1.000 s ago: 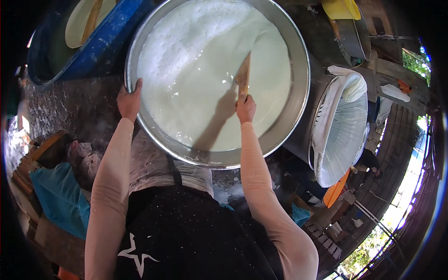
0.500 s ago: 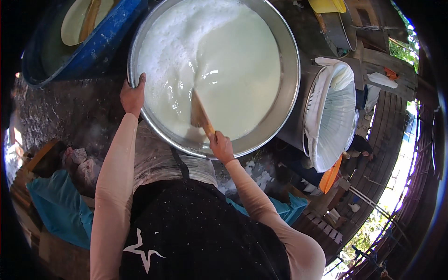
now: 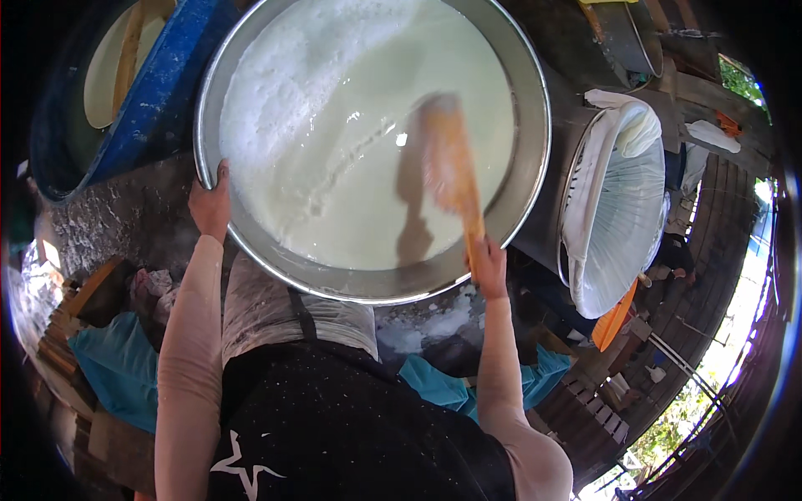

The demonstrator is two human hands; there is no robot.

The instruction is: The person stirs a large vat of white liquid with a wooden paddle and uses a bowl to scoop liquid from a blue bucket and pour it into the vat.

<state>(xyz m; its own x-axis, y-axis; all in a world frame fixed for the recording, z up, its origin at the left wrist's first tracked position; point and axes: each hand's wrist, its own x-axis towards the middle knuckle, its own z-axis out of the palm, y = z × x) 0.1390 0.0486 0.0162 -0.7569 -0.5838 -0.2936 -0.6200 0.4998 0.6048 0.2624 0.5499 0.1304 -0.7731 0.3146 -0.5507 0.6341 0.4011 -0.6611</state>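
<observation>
Your right hand [image 3: 491, 269] grips the paddle [image 3: 449, 154], its blade blurred above milky liquid [image 3: 334, 209] in the metal bowl [image 3: 532, 125]; your left hand [image 3: 209, 204] clasps the rim. Wet fingers could lose the handle; tugging the rim might slop liquid over.

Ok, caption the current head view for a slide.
Left hand gripping the rim of a metal basin, right hand holding a wooden paddle over pale, partly foamy liquid.
</observation>
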